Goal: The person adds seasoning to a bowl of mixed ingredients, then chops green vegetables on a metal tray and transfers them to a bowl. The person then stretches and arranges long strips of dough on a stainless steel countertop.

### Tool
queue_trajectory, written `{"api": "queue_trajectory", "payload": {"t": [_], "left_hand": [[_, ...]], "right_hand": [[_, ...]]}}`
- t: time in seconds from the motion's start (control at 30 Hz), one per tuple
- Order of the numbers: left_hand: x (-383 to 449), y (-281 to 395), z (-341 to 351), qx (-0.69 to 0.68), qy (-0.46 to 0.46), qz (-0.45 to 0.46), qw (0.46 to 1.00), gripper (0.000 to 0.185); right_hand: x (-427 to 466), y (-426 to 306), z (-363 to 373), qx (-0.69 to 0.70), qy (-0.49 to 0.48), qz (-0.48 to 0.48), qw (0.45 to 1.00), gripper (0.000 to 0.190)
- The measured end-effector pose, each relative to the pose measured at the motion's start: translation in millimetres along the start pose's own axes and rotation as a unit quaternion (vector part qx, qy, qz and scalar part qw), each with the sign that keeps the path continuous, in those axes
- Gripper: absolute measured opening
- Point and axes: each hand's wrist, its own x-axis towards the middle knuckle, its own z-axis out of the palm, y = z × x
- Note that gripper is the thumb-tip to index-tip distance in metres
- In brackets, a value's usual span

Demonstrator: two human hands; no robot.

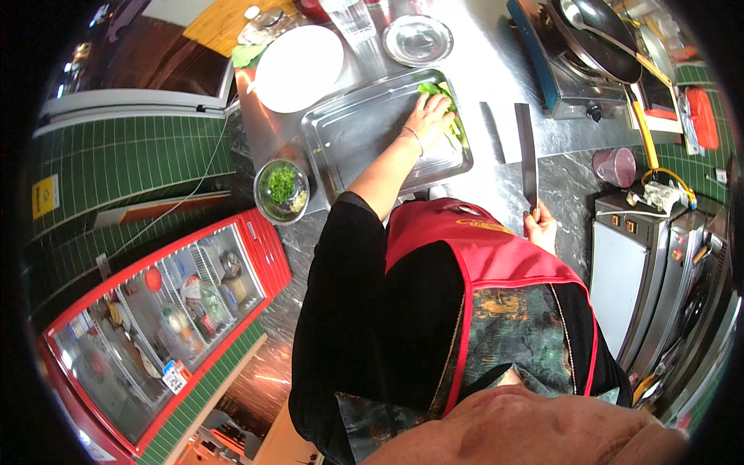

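My left hand [431, 122], a thin bracelet on its wrist, reaches with spread fingers over green leafy vegetables [456, 119] at the right end of a rectangular metal tray [372, 131]. Whether its fingers grip any of them is hard to tell. My right hand [542, 224] is closed around the handle of a wide-bladed kitchen knife [528, 151], whose blade points away from me beside the tray. A glass bowl of chopped green herbs [282, 185] and minced pale bits stands to the tray's left. Behind the tray are a white plate [299, 68] and a round metal dish [417, 40].
At the far right a wok [598, 46] with a ladle sits on a gas stove [567, 87]. A pink cup [616, 167] stands near a metal appliance [622, 250]. A red glass-door refrigerator [261, 250] is at the left. A clear pitcher [350, 20] stands behind the tray.
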Motion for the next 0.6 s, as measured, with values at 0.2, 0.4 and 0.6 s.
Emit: {"api": "queue_trajectory", "payload": {"t": [0.2, 0.4, 0.6], "left_hand": [[2, -23, 8, 0.005, -0.057, 0.057, 0.997, 0.018], [-50, -30, 5, 0.024, -0.049, -0.073, 0.996, 0.013], [-121, -29, -30, -0.003, -0.004, -0.355, 0.935, 0.03]], "right_hand": [[-15, 6, -3, 0.009, 0.053, 0.012, 0.998, 0.04], [-3, -6, 16, -0.005, 0.026, 0.001, 1.0, 0.04], [19, -27, 57, -0.139, -0.06, -0.041, 0.988, 0.043]]}}
